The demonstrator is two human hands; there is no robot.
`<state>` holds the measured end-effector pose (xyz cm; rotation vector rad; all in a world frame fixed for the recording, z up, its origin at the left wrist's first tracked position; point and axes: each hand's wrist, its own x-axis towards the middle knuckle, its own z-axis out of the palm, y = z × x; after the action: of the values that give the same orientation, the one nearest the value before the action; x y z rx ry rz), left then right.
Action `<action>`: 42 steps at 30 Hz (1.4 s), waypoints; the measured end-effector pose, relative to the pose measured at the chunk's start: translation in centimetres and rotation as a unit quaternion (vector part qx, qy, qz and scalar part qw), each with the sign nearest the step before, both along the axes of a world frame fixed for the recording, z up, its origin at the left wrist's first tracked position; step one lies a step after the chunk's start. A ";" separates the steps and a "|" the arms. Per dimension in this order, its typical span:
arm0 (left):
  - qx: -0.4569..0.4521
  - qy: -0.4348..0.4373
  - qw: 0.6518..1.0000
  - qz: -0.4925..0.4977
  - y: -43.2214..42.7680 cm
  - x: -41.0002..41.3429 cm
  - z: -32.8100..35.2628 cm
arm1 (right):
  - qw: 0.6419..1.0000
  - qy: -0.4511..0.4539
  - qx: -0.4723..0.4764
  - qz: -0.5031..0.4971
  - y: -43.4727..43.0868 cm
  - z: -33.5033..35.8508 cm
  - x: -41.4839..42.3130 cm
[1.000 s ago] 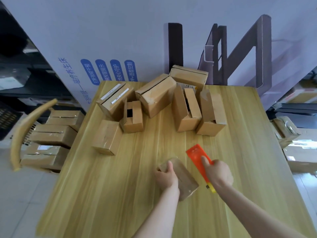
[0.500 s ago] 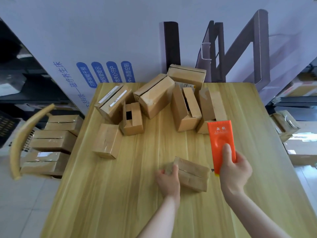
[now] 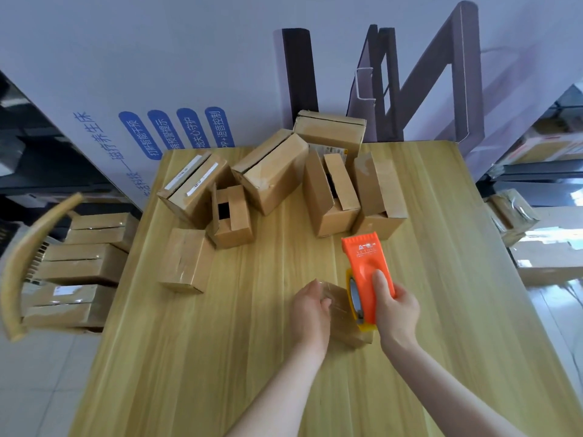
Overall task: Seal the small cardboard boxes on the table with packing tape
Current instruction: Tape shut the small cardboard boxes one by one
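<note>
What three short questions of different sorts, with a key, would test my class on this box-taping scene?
1. True or false: the right hand holds the orange tape dispenser.
2. Which does the left hand steady? A) the small box near the table's front, B) the box with an open gap, C) the chair.
3. Fill in: the dispenser sits against the held box's ___ side.

Key: 1 true; 2 A; 3 right.

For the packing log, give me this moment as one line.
step: taping | left hand: steadies small box | right hand: holds orange tape dispenser against box | unsealed boxes: table back
</note>
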<state>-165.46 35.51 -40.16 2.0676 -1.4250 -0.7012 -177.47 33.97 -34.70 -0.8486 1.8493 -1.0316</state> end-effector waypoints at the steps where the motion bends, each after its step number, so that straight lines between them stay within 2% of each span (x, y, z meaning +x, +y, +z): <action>1: 0.019 0.011 1.000 0.007 0.0 0.0 0.0 | 1.000 -0.001 0.002 0.001 0.0 0.0 0.1; 4: 0.071 0.001 0.997 0.013 -0.3 0.3 -0.4 | 1.000 -0.004 0.000 0.005 0.3 0.0 0.3; 8: 0.196 -0.007 0.981 0.010 -2.3 0.8 -0.2 | 1.000 -0.002 0.013 0.009 0.2 -0.2 0.2; 12: 0.257 0.078 0.963 0.006 -3.8 1.9 0.3 | 1.000 -0.013 0.012 0.006 0.1 0.0 0.1; 14: 0.227 0.101 0.968 0.030 -3.0 2.5 0.2 | 1.000 -0.022 0.011 0.008 0.0 0.4 0.0; 17: 0.102 0.071 0.989 0.083 0.1 2.7 -0.9 | 0.999 -0.033 0.023 0.008 -0.2 0.4 -0.2; 19: 0.059 0.070 0.988 0.121 2.4 2.5 -1.9 | 0.999 -0.034 0.030 0.008 -0.3 0.2 -0.3; 20: 0.059 0.098 0.981 0.154 3.2 2.2 -2.0 | 0.999 -0.033 0.030 0.009 -0.3 0.2 -0.3; 22: 0.072 0.188 0.946 0.253 4.4 1.2 -1.8 | 0.999 -0.031 0.029 0.013 -0.1 0.3 -0.2; 25: 0.069 0.293 0.872 0.386 4.7 -0.8 -1.9 | 0.999 -0.027 0.025 0.016 0.2 0.1 -0.1; 31: 0.036 0.410 0.721 0.557 3.5 -3.7 -1.8 | 0.999 -0.022 0.012 0.028 0.5 -0.1 -0.1; 33: 0.044 0.426 0.699 0.573 3.3 -4.2 -1.9 | 0.999 -0.024 0.012 0.031 0.6 -0.2 -0.2; 35: 0.040 0.417 0.714 0.562 3.5 -4.0 -2.2 | 0.999 -0.023 0.015 0.038 0.5 -0.3 -0.4; 37: 0.052 0.404 0.752 0.518 3.8 -3.1 -1.9 | 0.999 -0.029 0.017 0.043 0.5 -0.2 -0.5; 40: 0.105 0.310 0.835 0.442 4.2 -1.4 -1.4 | 0.998 -0.033 0.018 0.050 0.6 0.0 -0.7; 42: 0.078 0.205 0.903 0.370 3.7 -0.4 -1.1 | 0.998 -0.035 0.015 0.052 0.6 -0.1 -0.8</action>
<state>-165.81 39.24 -41.30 2.1755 -0.3015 -0.8531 -178.24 34.56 -34.79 -0.8717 1.7396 -0.9532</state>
